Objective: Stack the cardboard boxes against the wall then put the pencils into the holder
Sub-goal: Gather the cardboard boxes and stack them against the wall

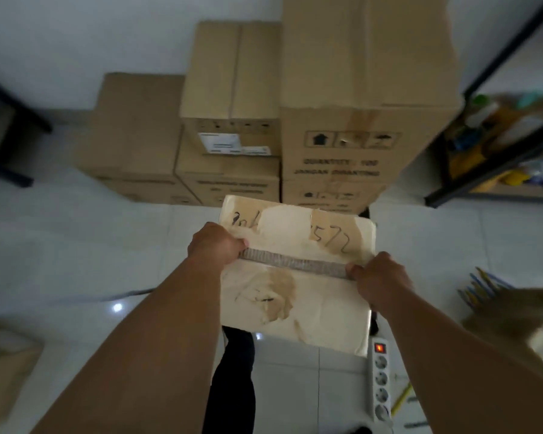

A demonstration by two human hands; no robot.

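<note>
Pale box (pixel 295 299): held up over the floor (pixel 76 245), just in front of the stacks, with handwriting and torn tape on top.
Left hand (pixel 215 244): fingers curled round the box's left edge at the taped seam.
Right hand (pixel 380 277): fingers gripping the right edge (same seam).
Stacked boxes (pixel 358 89): brown, three columns against the wall (pixel 76 32), tallest at right.
Pencils (pixel 480 288): on the floor at right, blurred.
Power strip (pixel 381 380): on the floor, switch lit.
</note>
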